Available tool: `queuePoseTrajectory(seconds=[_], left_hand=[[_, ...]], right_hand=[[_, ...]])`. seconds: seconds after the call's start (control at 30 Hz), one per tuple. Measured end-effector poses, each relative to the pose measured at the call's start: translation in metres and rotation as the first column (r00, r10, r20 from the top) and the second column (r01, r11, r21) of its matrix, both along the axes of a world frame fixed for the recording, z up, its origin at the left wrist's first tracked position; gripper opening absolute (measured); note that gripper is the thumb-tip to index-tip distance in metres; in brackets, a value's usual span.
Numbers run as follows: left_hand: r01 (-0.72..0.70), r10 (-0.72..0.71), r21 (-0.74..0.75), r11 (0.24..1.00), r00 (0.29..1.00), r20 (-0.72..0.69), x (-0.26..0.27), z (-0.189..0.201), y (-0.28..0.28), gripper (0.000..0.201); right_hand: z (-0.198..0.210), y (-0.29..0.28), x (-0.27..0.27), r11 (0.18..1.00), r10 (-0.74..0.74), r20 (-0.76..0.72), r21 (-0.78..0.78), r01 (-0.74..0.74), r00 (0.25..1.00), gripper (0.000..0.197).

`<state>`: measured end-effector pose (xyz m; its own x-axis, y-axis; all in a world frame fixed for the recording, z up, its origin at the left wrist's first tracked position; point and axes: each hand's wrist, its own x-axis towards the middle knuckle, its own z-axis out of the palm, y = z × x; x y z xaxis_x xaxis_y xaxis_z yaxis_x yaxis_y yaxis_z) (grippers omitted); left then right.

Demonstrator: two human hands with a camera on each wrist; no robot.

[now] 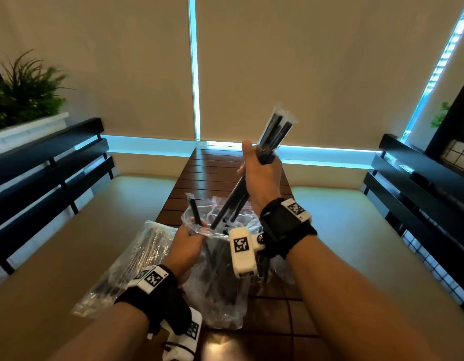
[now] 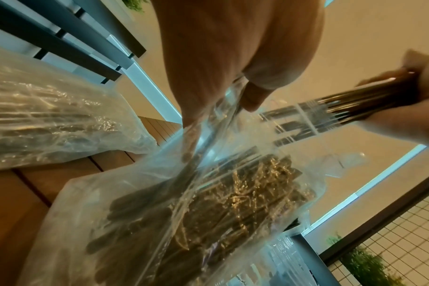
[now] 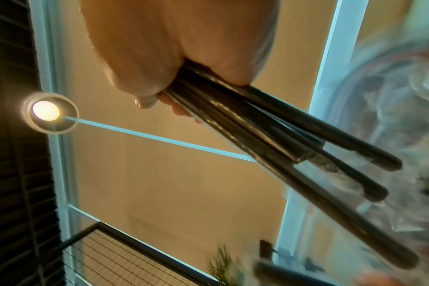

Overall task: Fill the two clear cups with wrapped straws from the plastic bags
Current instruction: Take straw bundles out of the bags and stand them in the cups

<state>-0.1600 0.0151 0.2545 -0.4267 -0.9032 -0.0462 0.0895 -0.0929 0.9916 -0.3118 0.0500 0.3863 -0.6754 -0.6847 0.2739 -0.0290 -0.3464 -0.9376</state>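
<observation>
— What have you got in the right hand (image 1: 260, 173)?

— I see a bundle of black straws (image 1: 271, 142) in clear wrappers, my grip closed round their middle. They stand tilted, upper ends toward the blind, lower ends pointing down at the mouth of the open bag (image 1: 220, 269). From the right wrist I count at least four dark ends fanning out past my fingers (image 3: 145, 100).

— And the left hand (image 1: 187, 246)?

— It pinches the rim of that open bag, holding the mouth up. One single straw (image 1: 195, 213) sticks up just beside my fingers; I can't tell whether the hand holds it too.

— What's inside the bag?

— More wrapped straws, a dark heap of them showing through the crinkled plastic in the left wrist view. The bag rests on the brown slatted surface (image 1: 212, 165).

— Any other container?

— A second bag (image 1: 129, 261) lies flat to the left of the first, touching it, also stuffed with straws. Whether it is sealed, I can't tell.

— The cups?

— Not in any view I have.
</observation>
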Motion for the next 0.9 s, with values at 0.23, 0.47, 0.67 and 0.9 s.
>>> queuePoseTrajectory(seconds=[0.23, 0.47, 0.67, 0.9], left_hand=[[-0.084, 0.088, 0.074, 0.994, 0.995, -0.052, -0.003, 0.004, 0.000, 0.023], [-0.152, 0.152, -0.001, 0.988, 0.988, -0.034, 0.003, 0.012, -0.002, 0.034], [-0.279, 0.278, 0.056, 0.959, 0.960, 0.020, 0.015, -0.036, -0.050, 0.013], [-0.281, 0.281, 0.040, 0.959, 0.960, -0.006, 0.011, 0.004, -0.016, 0.042]], right_hand=[[0.042, 0.008, -0.032, 0.963, -0.094, 0.200, -0.232, 0.140, 0.975, 0.024], [0.049, 0.016, -0.077, 0.916, -0.241, 0.192, -0.279, 0.288, 0.951, 0.023], [0.007, 0.006, -0.085, 0.950, -0.309, 0.010, -0.043, 0.309, 0.951, 0.032], [-0.047, -0.006, -0.082, 0.965, -0.213, -0.204, 0.110, 0.239, 0.955, 0.029]])
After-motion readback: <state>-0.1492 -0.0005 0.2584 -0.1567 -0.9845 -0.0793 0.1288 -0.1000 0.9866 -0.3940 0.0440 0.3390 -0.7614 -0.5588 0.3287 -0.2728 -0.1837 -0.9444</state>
